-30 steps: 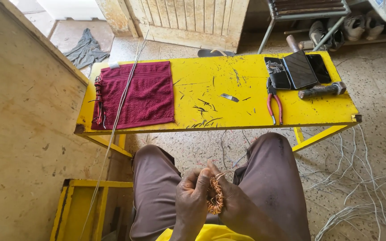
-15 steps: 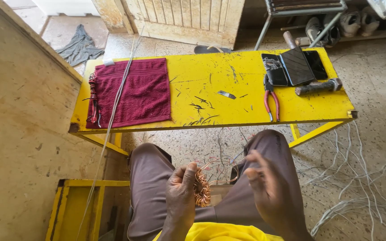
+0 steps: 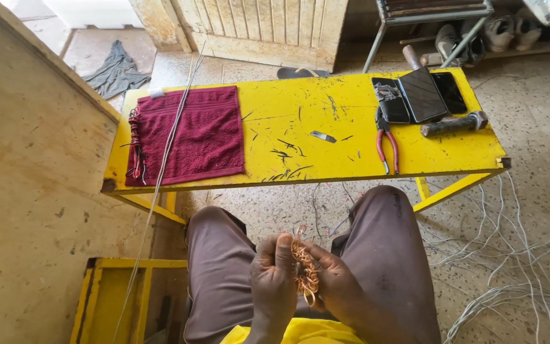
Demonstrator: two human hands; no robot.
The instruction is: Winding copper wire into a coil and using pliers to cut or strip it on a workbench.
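Head: both hands (image 3: 300, 280) pinch copper coil (image 3: 305, 272), table edge (image 3: 300, 180) well apart.

Left hand (image 3: 274, 280) and right hand (image 3: 335, 283) meet over the lap, each grip curled closed, fingers pinching together.

A small workshop: a scratched yellow workbench (image 3: 300, 121) carries pliers (image 3: 386, 143) (red-handled) far right, stripped white wire (image 3: 510, 255) littering the floor near right.

One towel (image 3: 189, 132), one pair of pliers (image 3: 386, 143), three dark phones (image 3: 423, 94), one hammer (image 3: 454, 123).
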